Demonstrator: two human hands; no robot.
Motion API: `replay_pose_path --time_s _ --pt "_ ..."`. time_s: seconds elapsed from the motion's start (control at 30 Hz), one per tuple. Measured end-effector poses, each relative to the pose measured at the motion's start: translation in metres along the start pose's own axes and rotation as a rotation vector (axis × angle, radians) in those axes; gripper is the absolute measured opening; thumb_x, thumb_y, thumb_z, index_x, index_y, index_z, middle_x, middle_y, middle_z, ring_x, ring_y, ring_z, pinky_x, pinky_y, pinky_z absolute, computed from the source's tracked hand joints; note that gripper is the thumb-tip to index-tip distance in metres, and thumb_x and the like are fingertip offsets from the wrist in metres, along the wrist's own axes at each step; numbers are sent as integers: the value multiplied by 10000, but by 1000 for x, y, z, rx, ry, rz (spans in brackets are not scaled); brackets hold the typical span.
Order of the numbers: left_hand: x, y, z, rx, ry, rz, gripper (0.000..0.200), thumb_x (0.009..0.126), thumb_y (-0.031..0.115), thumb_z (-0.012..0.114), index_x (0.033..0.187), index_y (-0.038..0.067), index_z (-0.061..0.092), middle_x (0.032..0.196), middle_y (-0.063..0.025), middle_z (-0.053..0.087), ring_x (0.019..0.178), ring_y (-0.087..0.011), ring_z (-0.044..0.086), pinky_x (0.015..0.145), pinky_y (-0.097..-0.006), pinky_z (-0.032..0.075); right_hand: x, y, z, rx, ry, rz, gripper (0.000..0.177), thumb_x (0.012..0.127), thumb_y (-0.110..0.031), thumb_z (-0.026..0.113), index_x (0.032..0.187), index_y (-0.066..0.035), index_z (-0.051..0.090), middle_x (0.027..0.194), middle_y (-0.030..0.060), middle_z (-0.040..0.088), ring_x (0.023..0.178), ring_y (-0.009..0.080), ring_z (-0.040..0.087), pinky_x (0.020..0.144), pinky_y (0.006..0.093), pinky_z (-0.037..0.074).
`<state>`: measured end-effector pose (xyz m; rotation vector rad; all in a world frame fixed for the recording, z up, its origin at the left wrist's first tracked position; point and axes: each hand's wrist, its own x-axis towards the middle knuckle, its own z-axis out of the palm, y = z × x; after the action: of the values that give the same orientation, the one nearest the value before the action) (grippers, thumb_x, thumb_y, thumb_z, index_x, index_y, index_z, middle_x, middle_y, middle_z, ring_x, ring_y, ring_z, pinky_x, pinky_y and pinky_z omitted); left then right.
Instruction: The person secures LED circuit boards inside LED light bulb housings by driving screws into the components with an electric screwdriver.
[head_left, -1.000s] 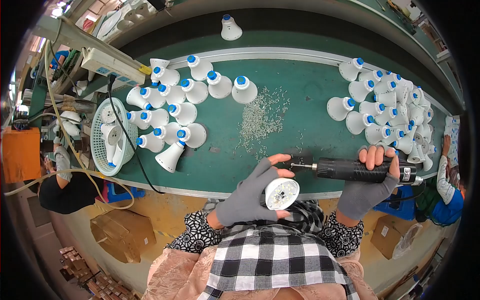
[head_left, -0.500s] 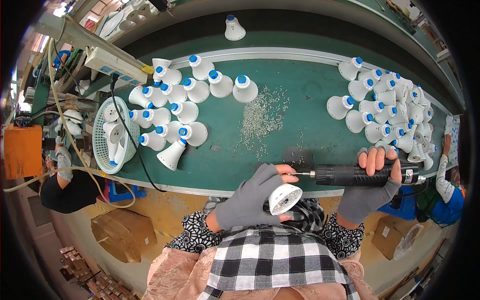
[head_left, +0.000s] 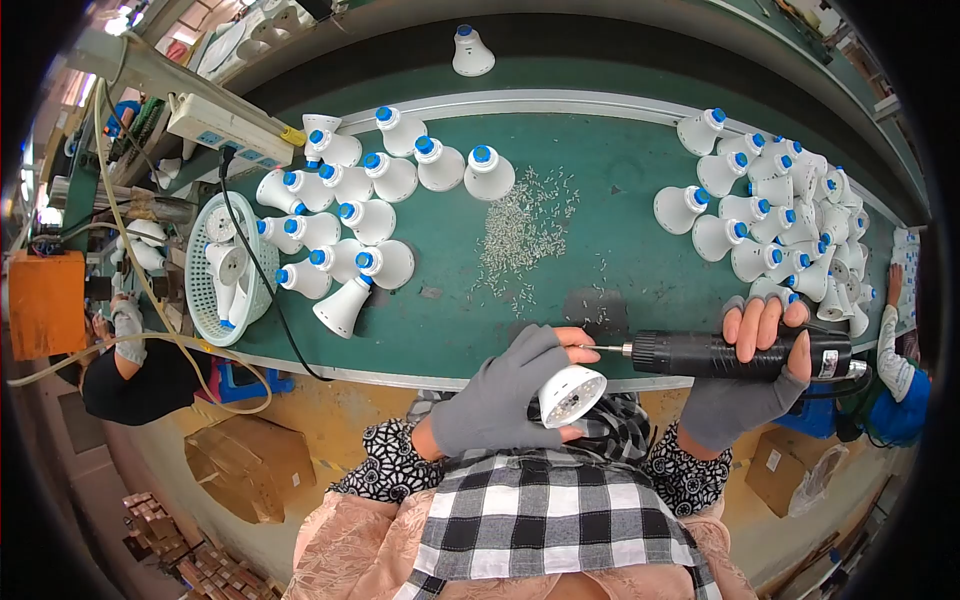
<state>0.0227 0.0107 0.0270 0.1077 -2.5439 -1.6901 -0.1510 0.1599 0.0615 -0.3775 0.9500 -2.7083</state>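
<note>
My left hand (head_left: 498, 400), in a grey fingerless glove, is closed around a white bulb-shaped housing (head_left: 556, 394). The housing's round face with small parts inside is turned to the right and up. My right hand (head_left: 742, 395), gloved alike, wraps round a black electric screwdriver (head_left: 685, 353) held level, its bit pointing left. The bit's tip meets the thumb and finger of my left hand; whether a screw sits there is too small to tell. Beyond my hands, a heap of small screws (head_left: 522, 235) lies on the green bench (head_left: 610, 215).
Several white housings with blue caps stand at left (head_left: 368, 222) and crowd together at right (head_left: 742, 208). A pale green basket (head_left: 200, 300) holds more. A black cord (head_left: 262, 275) hangs from a power strip (head_left: 225, 135). Other people work at far left (head_left: 125, 375) and far right (head_left: 893, 395).
Almost nothing differs. The screwdriver and my right hand have shifted slightly to the right, and the bit's tip still meets the fingers of my left hand.
</note>
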Motion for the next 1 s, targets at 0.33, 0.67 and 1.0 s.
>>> replay_pose_path --time_s 0.33,0.67,1.0 --pt "0 2 -1 111 -91 -4 670 665 238 819 1253 81 540 1262 -93 513 1100 -299 515 896 -387 478 3 -8 -4 37 -241 87 290 829 -220 635 979 -100 418 739 55 513 553 150 515 616 316 430" --pt "-5 -3 -3 -727 -188 -366 663 703 236 793 1268 65 493 1250 -53 495 1204 -172 474 1012 -315 376 3 -16 -2 36 -217 3 332 817 -247 642 962 -124 370 668 20 464 491 126 486 558 303 440" --pt "-6 -6 8 -551 -42 -343 696 632 267 839 1211 52 520 1177 -64 533 1126 -185 528 975 -306 398 -15 -18 16 16 -81 -54 292 854 -247 604 969 -110 373 684 28 457 492 132 491 559 307 439"
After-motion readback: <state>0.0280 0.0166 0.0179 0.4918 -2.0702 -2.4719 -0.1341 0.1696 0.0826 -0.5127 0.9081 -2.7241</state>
